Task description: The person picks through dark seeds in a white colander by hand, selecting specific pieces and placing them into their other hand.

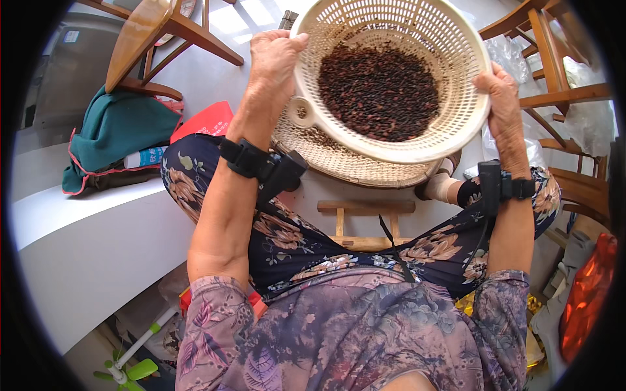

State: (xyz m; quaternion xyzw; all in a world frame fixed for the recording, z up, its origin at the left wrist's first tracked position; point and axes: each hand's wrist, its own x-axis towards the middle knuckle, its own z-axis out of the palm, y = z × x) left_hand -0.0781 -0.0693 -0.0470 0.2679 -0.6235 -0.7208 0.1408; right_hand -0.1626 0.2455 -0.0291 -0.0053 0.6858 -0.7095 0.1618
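Observation:
My left hand [276, 61] grips the left rim of a cream plastic colander [391, 155], thumb over the edge. On the opposite side my right hand [500, 100] holds its rim. Dark red and black seeds or dried berries [381, 93] cover the colander's bottom, with smaller bits stuck along its slotted wall. A round woven tray [362, 172] lies beneath it, partly hidden, with small brown bits scattered on its left part.
Wooden chairs stand at upper left [195, 29] and right [562, 100]. A low wooden stool [366, 207] is between my legs. A teal cloth [122, 127], a red bag [208, 122] and a white ledge [107, 215] lie left. Plastic bags [508, 56] hang right.

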